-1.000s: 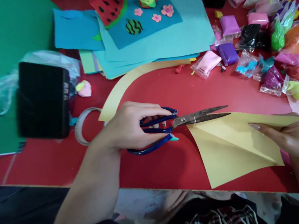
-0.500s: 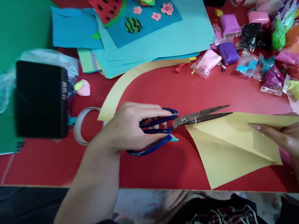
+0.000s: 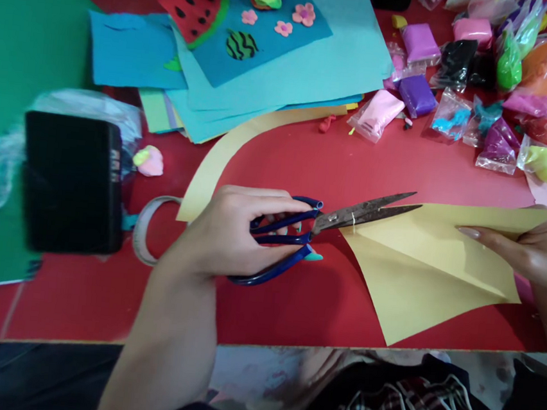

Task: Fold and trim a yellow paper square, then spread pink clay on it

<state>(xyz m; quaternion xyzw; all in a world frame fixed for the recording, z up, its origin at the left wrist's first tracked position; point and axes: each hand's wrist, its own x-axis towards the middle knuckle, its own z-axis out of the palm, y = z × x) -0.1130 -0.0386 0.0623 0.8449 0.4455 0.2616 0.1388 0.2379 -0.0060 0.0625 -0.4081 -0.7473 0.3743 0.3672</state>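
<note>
My left hand (image 3: 246, 234) is wrapped round the blue handles of a pair of scissors (image 3: 333, 218), whose dark, worn blades point right and stand slightly apart. They lie at the upper left corner of a creased yellow sheet of paper (image 3: 422, 264). My right hand (image 3: 535, 249) pinches that sheet near its right end, thumb on top and the other fingers mostly hidden behind it. Left of the blades, a curved strip of yellow paper (image 3: 209, 170) runs from under my left hand up to the paper stack.
Blue and turquoise sheets (image 3: 284, 90) carry clay pieces, among them a watermelon slice (image 3: 195, 10). Bagged coloured clay (image 3: 417, 96) crowds the upper right. At left are a black box-like device (image 3: 70, 182), a tape roll (image 3: 142, 231) and a green board (image 3: 22, 45). The red table's (image 3: 286, 322) front edge is close.
The scissors and my left hand appear very slightly further left, along with most of the view. Both hands keep their hold, and the blades look about equally parted.
</note>
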